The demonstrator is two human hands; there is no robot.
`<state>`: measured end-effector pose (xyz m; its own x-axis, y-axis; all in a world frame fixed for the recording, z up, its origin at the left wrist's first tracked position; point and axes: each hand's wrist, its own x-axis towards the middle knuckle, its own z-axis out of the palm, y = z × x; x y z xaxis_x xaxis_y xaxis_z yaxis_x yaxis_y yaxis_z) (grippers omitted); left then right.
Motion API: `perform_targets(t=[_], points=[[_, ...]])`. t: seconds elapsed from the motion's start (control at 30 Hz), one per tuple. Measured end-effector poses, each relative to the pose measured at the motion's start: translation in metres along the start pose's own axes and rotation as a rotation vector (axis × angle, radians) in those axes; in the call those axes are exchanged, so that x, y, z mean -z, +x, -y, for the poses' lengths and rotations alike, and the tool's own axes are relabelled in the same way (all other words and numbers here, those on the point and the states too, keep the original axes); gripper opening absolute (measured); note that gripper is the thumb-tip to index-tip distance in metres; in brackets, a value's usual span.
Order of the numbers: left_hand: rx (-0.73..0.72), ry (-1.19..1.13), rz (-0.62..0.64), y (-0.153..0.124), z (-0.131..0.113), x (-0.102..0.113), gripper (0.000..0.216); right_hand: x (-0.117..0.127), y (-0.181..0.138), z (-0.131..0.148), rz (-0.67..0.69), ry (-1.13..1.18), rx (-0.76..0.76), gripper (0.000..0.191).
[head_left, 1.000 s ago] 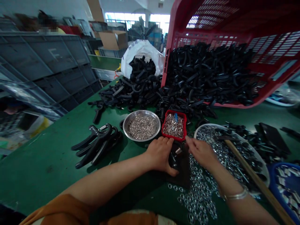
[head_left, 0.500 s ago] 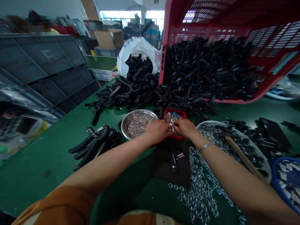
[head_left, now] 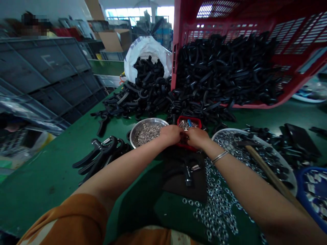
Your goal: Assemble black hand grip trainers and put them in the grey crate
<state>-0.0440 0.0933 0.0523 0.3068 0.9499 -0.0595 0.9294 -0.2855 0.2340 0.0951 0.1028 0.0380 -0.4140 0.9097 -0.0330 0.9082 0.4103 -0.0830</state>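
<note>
My left hand (head_left: 171, 134) and my right hand (head_left: 196, 137) meet, fingers curled, over the small red tray (head_left: 189, 119) of shiny metal pieces. What the fingers hold is hidden. Just left of the tray stands a steel bowl (head_left: 143, 134) of small metal parts. Nearer to me a dark mat (head_left: 184, 177) carries a black part with a spring (head_left: 190, 172), which neither hand touches. Loose metal rings (head_left: 217, 211) lie scattered right of the mat.
A tipped red crate (head_left: 245, 51) spills black plastic handles (head_left: 219, 75) across the green table (head_left: 46, 183). Assembled black grippers (head_left: 102, 154) lie at the left. A white basin (head_left: 255, 153) of rings holds a wooden-handled hammer (head_left: 270, 173). A blue bin (head_left: 313, 190) sits far right.
Both hands left the black part on the mat and reached forward to the red tray, where they have drawn closer together.
</note>
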Motion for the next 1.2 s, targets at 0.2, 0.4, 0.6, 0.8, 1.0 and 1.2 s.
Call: perform_targets(t=[0.2, 0.4, 0.6, 0.8, 1.0, 1.2], points=[[0.023, -0.443, -0.165, 0.000, 0.014, -0.005, 0.022, 0.001, 0.000, -0.009, -0.101, 0.164, 0.018, 0.017], [0.052, -0.676, -0.193, -0.006, 0.012, -0.017, 0.024, 0.007, -0.019, -0.021, -0.215, 0.384, -0.037, 0.020], [0.057, -0.333, -0.252, -0.015, 0.011, -0.013, 0.025, 0.005, -0.077, -0.020, -0.176, 0.570, -0.043, 0.021], [-0.111, -0.496, -0.320, -0.030, 0.007, -0.017, 0.019, -0.018, -0.122, -0.016, -0.140, 0.491, -0.030, 0.019], [-0.190, -0.715, -0.123, -0.068, -0.007, -0.028, 0.015, -0.026, -0.129, -0.017, -0.200, 0.397, -0.004, 0.017], [-0.159, -0.515, -0.055, -0.076, -0.011, -0.035, 0.014, -0.020, -0.130, -0.009, -0.197, 0.173, 0.041, 0.016]])
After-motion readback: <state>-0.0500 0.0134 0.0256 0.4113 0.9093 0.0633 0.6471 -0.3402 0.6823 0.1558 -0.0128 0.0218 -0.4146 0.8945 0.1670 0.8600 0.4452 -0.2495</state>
